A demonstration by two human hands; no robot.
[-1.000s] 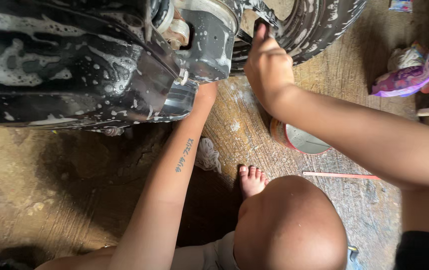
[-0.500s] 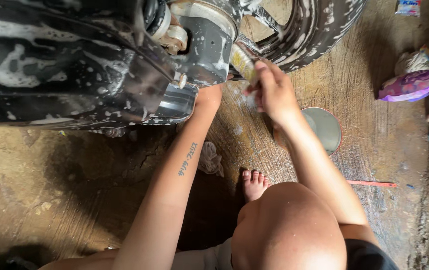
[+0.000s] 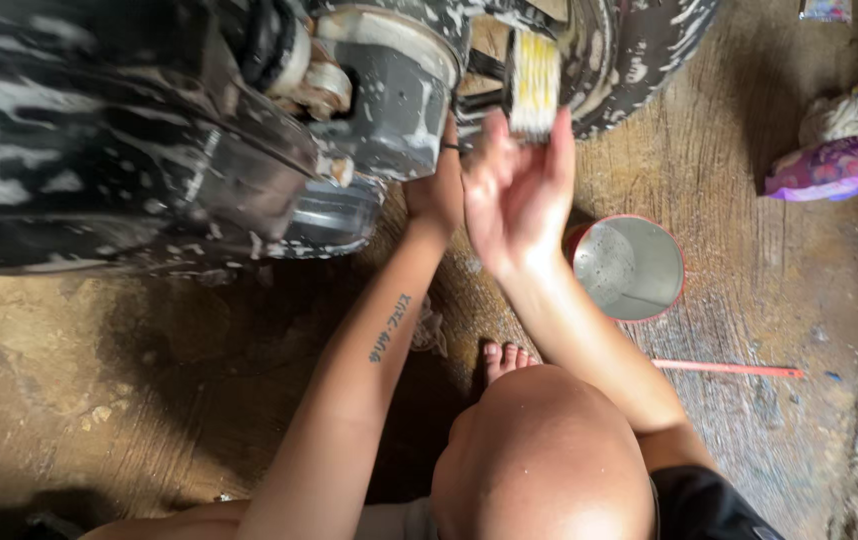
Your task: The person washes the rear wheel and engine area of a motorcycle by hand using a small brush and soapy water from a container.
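A soapy black motorcycle (image 3: 99, 140) fills the top left, with a grey metal cover (image 3: 389, 90) and a foam-streaked wheel (image 3: 639, 50) at the top. My right hand (image 3: 514, 195) holds a brush with yellow bristles (image 3: 532, 75) up against the wheel, palm turned towards me. My left hand (image 3: 436, 190) reaches under the grey cover, just left of my right hand; its fingers are hidden.
A round metal tin with a red rim (image 3: 629, 265) stands on the wet, rough floor (image 3: 749, 260) right of my arm. My bare knee (image 3: 544, 455) and foot (image 3: 507, 358) are below. A purple packet (image 3: 834, 160), a thin red stick (image 3: 729, 368) and a white rag (image 3: 429, 325) lie around.
My right hand came off the wheel, drew back with the brush, then turned palm up and lifted the brush to the wheel again. My left arm stayed under the cover.
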